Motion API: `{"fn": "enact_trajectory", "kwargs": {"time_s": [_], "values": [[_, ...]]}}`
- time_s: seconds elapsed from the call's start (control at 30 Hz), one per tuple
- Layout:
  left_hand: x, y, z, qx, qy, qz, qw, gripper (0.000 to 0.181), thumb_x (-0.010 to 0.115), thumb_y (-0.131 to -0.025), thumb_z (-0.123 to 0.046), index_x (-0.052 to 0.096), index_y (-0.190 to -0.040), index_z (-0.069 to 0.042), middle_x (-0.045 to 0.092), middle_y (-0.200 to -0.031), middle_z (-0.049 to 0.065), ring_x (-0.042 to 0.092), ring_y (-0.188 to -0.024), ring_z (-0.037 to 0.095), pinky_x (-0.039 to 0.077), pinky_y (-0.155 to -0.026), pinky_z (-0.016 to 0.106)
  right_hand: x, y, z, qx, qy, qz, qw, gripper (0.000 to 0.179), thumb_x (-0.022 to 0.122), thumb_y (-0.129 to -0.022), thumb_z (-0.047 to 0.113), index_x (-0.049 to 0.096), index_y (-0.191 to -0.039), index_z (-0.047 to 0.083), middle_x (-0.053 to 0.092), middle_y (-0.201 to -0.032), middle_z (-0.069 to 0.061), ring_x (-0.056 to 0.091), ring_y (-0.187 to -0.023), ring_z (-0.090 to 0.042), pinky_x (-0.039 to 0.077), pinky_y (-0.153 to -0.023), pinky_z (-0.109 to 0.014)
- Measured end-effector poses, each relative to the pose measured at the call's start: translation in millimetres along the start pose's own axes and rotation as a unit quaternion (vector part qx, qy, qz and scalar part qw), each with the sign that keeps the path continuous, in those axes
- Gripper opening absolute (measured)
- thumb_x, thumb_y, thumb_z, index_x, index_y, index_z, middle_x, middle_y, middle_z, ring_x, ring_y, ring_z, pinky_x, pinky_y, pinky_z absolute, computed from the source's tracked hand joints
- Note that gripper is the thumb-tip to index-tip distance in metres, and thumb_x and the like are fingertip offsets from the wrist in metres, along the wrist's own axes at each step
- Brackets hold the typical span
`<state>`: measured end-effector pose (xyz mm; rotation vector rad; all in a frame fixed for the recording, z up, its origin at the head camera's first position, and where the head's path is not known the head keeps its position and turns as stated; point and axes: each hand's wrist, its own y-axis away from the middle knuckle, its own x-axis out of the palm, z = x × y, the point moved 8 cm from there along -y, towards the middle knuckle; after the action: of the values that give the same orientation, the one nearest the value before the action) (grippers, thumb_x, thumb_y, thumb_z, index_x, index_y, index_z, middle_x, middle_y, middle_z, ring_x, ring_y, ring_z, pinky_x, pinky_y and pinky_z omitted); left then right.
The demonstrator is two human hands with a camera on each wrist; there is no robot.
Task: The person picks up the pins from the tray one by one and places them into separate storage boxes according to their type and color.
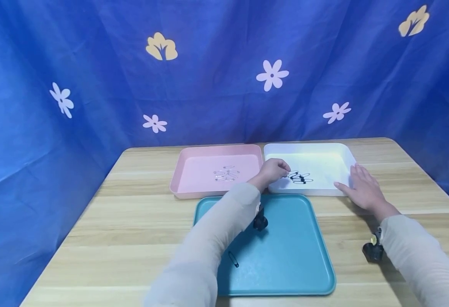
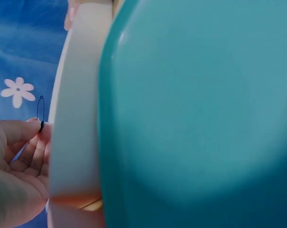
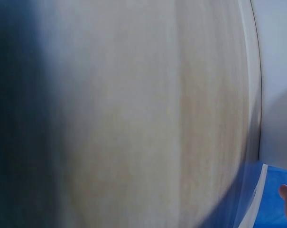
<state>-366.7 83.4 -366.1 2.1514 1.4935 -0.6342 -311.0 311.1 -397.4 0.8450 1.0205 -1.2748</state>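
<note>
My left hand [image 1: 273, 171] is over the near left corner of the white tray [image 1: 325, 170]. In the left wrist view, its thumb and fingers pinch a black safety pin [image 2: 41, 114] that stands up from the fingertips. Just right of that hand, several black safety pins [image 1: 301, 178] lie in a small pile in the white tray. My right hand [image 1: 364, 187] rests on the tray's right side with fingers spread and straight. One black safety pin [image 1: 233, 259] lies on the teal tray [image 1: 282, 264], beside my left forearm.
A pink tray [image 1: 193, 170] with several silver safety pins [image 1: 226, 173] stands left of the white one. The teal tray lies in front of both on the wooden table [image 1: 132, 238]. A blue flowered curtain [image 1: 209, 94] hangs behind.
</note>
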Motion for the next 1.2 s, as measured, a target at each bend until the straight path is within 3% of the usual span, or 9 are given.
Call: {"fn": "enact_trajectory", "kwargs": {"time_s": [0.33, 0.5, 0.57, 0.73, 0.77, 0.97, 1.2], "values": [[8.2, -25.8, -0.4, -0.018, -0.070, -0.033, 0.9968, 0.012, 0.058, -0.077, -0.004, 0.068, -0.083, -0.007, 0.062, -0.080, -0.001, 0.049, -0.076, 0.011, 0.038, -0.069, 0.018, 0.1, -0.9, -2.3, 0.003, -0.003, -0.001, 1.0000, 0.087, 0.030, -0.086, 0.053, -0.001, -0.130, -0.016, -0.003, -0.134, -0.034, -0.005, -0.124, -0.042, 0.000, -0.096, -0.056], [14.4, -38.2, 6.7, -0.043, -0.074, -0.036, 0.9957, 0.012, 0.059, -0.075, -0.002, 0.068, -0.077, -0.010, 0.062, -0.078, -0.002, 0.052, -0.080, 0.012, 0.039, -0.072, 0.019, -0.3, -2.5, -1.5, 0.002, -0.001, -0.002, 1.0000, 0.087, 0.031, -0.086, 0.053, 0.000, -0.130, -0.016, -0.003, -0.135, -0.033, -0.004, -0.124, -0.042, 0.000, -0.096, -0.056], [22.4, -49.3, 13.5, -0.031, -0.072, -0.038, 0.9962, 0.014, 0.060, -0.074, -0.001, 0.067, -0.070, -0.013, 0.061, -0.074, -0.004, 0.052, -0.077, 0.012, 0.040, -0.071, 0.019, 0.1, -3.2, -2.2, 0.004, 0.000, -0.001, 1.0000, 0.087, 0.031, -0.086, 0.054, 0.000, -0.130, -0.016, -0.003, -0.135, -0.033, -0.004, -0.124, -0.042, 0.000, -0.096, -0.055], [32.1, -50.4, 10.9, -0.031, -0.094, -0.028, 0.9947, 0.017, 0.055, -0.080, -0.004, 0.068, -0.075, -0.014, 0.061, -0.076, -0.005, 0.052, -0.078, 0.009, 0.041, -0.071, 0.018, 0.2, -4.1, -4.4, 0.006, 0.001, 0.000, 1.0000, 0.088, 0.031, -0.086, 0.054, 0.000, -0.130, -0.015, -0.003, -0.135, -0.033, -0.004, -0.125, -0.041, -0.001, -0.097, -0.053], [30.1, -42.5, 4.9, -0.044, -0.103, -0.022, 0.9934, 0.017, 0.053, -0.082, -0.005, 0.068, -0.079, -0.012, 0.061, -0.080, -0.004, 0.052, -0.081, 0.009, 0.040, -0.074, 0.018, 0.4, -4.2, -4.6, 0.006, 0.000, 0.000, 1.0000, 0.088, 0.031, -0.086, 0.054, 0.000, -0.130, -0.015, -0.003, -0.135, -0.032, -0.005, -0.125, -0.040, -0.002, -0.098, -0.053], [33.1, -45.1, 2.7, -0.032, -0.136, -0.018, 0.9900, 0.015, 0.055, -0.082, -0.008, 0.069, -0.084, -0.012, 0.062, -0.083, -0.005, 0.051, -0.084, 0.009, 0.039, -0.076, 0.017, 2.0, -4.9, -6.0, 0.008, -0.001, 0.002, 1.0000, 0.089, 0.031, -0.085, 0.055, -0.001, -0.130, -0.015, -0.003, -0.136, -0.032, -0.005, -0.125, -0.039, -0.003, -0.098, -0.051], [33.3, -46.5, 6.4, -0.034, -0.132, -0.010, 0.9906, 0.017, 0.052, -0.084, -0.011, 0.068, -0.089, -0.013, 0.062, -0.092, -0.004, 0.052, -0.091, 0.009, 0.039, -0.080, 0.018, 2.0, -5.1, -4.7, 0.007, 0.001, 0.004, 1.0000, 0.088, 0.030, -0.086, 0.055, -0.001, -0.130, -0.015, -0.003, -0.135, -0.032, -0.006, -0.125, -0.040, -0.002, -0.098, -0.052]]}}
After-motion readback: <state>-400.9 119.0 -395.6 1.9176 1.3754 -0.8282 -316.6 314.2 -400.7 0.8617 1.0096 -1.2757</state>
